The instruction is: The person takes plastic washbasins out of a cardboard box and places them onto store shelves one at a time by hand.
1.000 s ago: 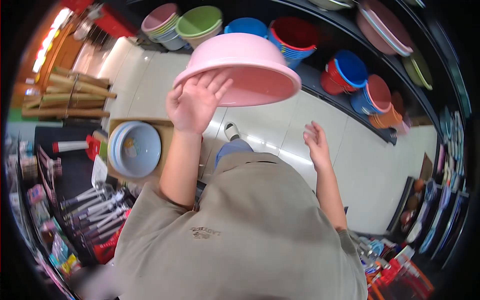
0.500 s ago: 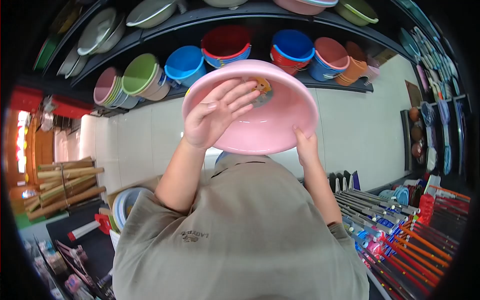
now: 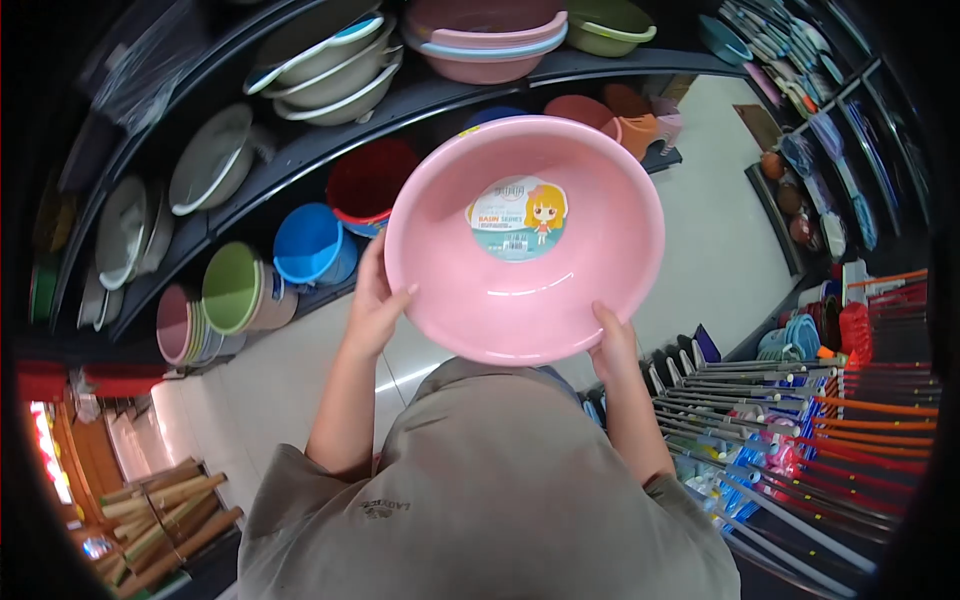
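Left hand [image 3: 374, 308] and right hand [image 3: 613, 347] clasp pink basin [image 3: 585, 275] by rim, at left and lower right, thumbs inside, in head view. Basin held up before olive shirt [image 3: 490, 490], interior facing camera. Inside label [image 3: 500, 222] reads "BASIN SERIES", shows yellow-haired cartoon figure [image 3: 543, 212]; smaller print illegible. Shirt lettering [image 3: 392, 507] starts "LADY", rest unclear.

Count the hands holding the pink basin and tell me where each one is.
2: the left hand at the left side of the pink basin, and the right hand at its lower right. Parts of both are hidden behind it.
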A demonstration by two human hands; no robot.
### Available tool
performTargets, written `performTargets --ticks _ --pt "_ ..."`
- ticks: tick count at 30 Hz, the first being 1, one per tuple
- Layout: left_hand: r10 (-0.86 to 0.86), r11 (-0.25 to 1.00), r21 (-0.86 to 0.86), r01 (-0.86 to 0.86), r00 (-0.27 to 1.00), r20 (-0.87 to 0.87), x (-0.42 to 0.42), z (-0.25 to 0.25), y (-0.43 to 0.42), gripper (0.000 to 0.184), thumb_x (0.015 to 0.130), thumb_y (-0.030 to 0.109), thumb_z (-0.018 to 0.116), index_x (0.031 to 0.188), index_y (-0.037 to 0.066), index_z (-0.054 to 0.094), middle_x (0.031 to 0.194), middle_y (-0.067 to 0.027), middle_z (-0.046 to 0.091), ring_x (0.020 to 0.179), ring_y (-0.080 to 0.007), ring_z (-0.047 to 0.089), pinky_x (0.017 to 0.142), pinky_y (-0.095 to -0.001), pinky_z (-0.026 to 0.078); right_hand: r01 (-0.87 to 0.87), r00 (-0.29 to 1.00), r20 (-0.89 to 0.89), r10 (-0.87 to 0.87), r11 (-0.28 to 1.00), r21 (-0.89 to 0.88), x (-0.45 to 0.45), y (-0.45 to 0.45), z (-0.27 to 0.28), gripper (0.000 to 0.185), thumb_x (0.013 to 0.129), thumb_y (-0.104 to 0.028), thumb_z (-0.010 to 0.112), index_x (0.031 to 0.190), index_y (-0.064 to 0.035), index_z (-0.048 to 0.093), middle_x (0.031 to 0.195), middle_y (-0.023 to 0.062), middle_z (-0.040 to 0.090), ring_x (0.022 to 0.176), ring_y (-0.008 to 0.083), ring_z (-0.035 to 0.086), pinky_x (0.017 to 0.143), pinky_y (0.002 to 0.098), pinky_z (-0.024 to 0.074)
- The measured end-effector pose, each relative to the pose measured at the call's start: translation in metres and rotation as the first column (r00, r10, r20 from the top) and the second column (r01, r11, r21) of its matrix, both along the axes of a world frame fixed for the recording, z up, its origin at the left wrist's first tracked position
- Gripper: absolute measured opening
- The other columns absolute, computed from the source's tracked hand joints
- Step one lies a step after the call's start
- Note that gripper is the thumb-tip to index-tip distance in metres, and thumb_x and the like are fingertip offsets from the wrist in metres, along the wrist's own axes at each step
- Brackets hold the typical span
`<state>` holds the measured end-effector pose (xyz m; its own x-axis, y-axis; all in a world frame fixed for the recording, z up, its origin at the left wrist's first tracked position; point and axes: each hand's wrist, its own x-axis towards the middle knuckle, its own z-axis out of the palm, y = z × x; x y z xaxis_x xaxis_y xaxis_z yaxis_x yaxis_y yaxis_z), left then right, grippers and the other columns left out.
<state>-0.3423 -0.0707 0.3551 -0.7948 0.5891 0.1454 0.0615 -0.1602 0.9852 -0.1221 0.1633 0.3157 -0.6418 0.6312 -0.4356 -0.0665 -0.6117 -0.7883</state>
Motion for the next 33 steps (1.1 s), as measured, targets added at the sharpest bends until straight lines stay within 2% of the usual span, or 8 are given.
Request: performTargets --ticks 2,6,12,17,22,24,27,33 --pt "-0.053 0.996 -0.063 0.064 0.984 0.168 0.001 -0.014 0.012 0.076 0.076 0.011 0.067 0.139 0.0 0.025 0.137 -0.0137 0.038 0.127 -0.0239 0.038 0.105 -0.037 0.03 0.044 0.999 0.002 -0.044 0.999 -0.017 0.004 0.002 -0.001 0.049 0.089 -0.015 0.054 0.131 0.0017 0.036 0.124 0.0142 0.05 0.111 0.0256 0.054 0.09 0.0402 0.048" --pt "-0.148 0.989 0.029 0.147 0.926 0.346 -0.011 -0.013 0.057 0.073 0.075 0.008 0.062 0.139 0.003 0.027 0.132 -0.0119 0.043 0.124 -0.0209 0.04 0.103 -0.0351 0.032 0.139 0.989 0.042 -0.14 0.989 0.043 0.018 0.026 -0.014 0.049 0.091 -0.015 0.051 0.133 0.0012 0.033 0.126 0.0144 0.049 0.115 0.0255 0.051 0.095 0.04 0.0435" --pt "-0.349 0.934 0.042 0.355 0.877 0.331 -0.015 -0.012 0.139 0.074 0.076 0.013 0.061 0.141 0.004 0.027 0.135 -0.0107 0.042 0.126 -0.022 0.039 0.105 -0.0354 0.029 0.237 0.969 0.034 -0.244 0.963 0.13 0.055 0.088 -0.016 0.047 0.096 -0.023 0.043 0.133 0.0039 0.033 0.131 0.015 0.045 0.12 0.0252 0.046 0.1 0.0383 0.0369" --pt "-0.473 0.88 0.097 0.465 0.843 0.256 -0.003 -0.012 0.221 0.074 0.081 0.024 0.058 0.143 0.003 0.023 0.14 -0.0121 0.038 0.13 -0.0232 0.035 0.108 -0.0367 0.023 0.268 0.96 -0.129 -0.25 0.951 0.156 0.086 0.168 -0.021 0.057 0.096 -0.036 0.042 0.135 0.004 0.032 0.137 0.016 0.041 0.126 0.0261 0.039 0.105 0.0397 0.0298" --pt "-0.498 0.867 0.15 0.475 0.831 0.248 0.012 -0.005 0.301 0.077 0.083 0.029 0.058 0.144 0.002 0.02 0.143 -0.0124 0.033 0.132 -0.0237 0.032 0.108 -0.0371 0.022 0.279 0.938 -0.261 -0.23 0.945 0.169 0.097 0.269 -0.012 0.062 0.093 -0.04 0.047 0.136 0.0025 0.033 0.135 0.0146 0.043 0.125 0.0243 0.041 0.104 0.0378 0.031" --pt "-0.5 0.866 0.171 0.47 0.829 0.252 0.017 -0.005 0.333 0.078 0.083 0.031 0.058 0.144 0.002 0.019 0.143 -0.0125 0.032 0.132 -0.0239 0.031 0.108 -0.0373 0.021 0.265 0.95 -0.238 -0.203 0.927 0.266 0.1 0.309 -0.005 0.059 0.096 -0.045 0.035 0.136 -0.0017 0.034 0.136 0.0131 0.043 0.126 0.0261 0.041 0.105 0.0399 0.0318" --pt "-0.477 0.878 0.186 0.442 0.84 0.258 0.026 -0.014 0.371 0.08 0.083 0.034 0.057 0.144 0.001 0.017 0.144 -0.0132 0.03 0.133 -0.0251 0.029 0.109 -0.0383 0.02 0.202 0.956 -0.268 -0.118 0.928 0.312 0.109 0.364 -0.004 0.062 0.095 -0.049 0.034 0.136 -0.0022 0.036 0.135 0.0132 0.045 0.125 0.0262 0.043 0.104 0.0404 0.0333" --pt "-0.326 0.927 0.242 0.288 0.936 0.133 0.028 -0.009 0.412 0.091 0.084 0.034 0.059 0.146 0.01 -0.002 0.143 -0.018 0.031 0.132 -0.027 0.032 0.107 -0.041 0.025 0.118 0.967 -0.254 -0.007 0.899 0.422 0.078 0.435 0.01 0.065 0.093 -0.048 0.04 0.139 -0.0037 0.031 0.139 0.0129 0.04 0.127 0.0266 0.04 0.104 0.0407 0.0335"
